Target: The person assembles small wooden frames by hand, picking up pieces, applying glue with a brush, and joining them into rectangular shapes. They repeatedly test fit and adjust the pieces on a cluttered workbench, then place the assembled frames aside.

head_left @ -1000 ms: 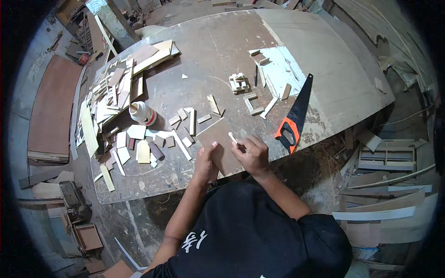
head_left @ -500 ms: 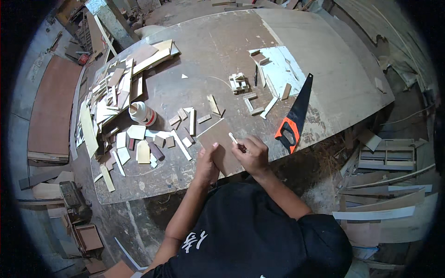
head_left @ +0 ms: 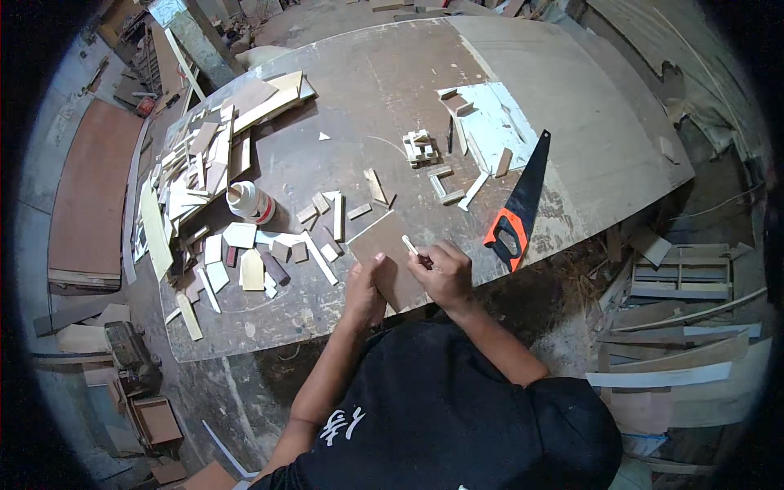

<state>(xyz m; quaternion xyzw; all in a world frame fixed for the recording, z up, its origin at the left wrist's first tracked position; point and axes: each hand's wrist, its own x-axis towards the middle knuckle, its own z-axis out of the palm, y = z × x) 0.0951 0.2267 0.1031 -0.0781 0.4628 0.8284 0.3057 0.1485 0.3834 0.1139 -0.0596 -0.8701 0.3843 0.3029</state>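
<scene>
My left hand point(head_left: 365, 287) grips a thin brown rectangular board point(head_left: 382, 237) by its left side, thumb lying on the upper face. The board is held at the near edge of the worktable. In my right hand point(head_left: 445, 273), a small stick with a whitish tip point(head_left: 409, 243) is pinched between the fingers, its tip over or against the board's right edge; contact cannot be made out. To the left stands an uncapped white plastic bottle point(head_left: 251, 202). Small wooden blocks point(head_left: 308, 214) and strips lie just beyond the board.
A handsaw point(head_left: 519, 208) with an orange and black handle lies right of my hands. Farther back are a small wooden assembly point(head_left: 420, 148), a U-shaped wooden piece point(head_left: 445, 186) and a white sheet point(head_left: 496, 122). Scrap wood point(head_left: 196, 163) is heaped on the table's left side.
The board has tilted slightly in my left hand, and its far edge looks less white. Both hands and the stick have stayed almost in place.
</scene>
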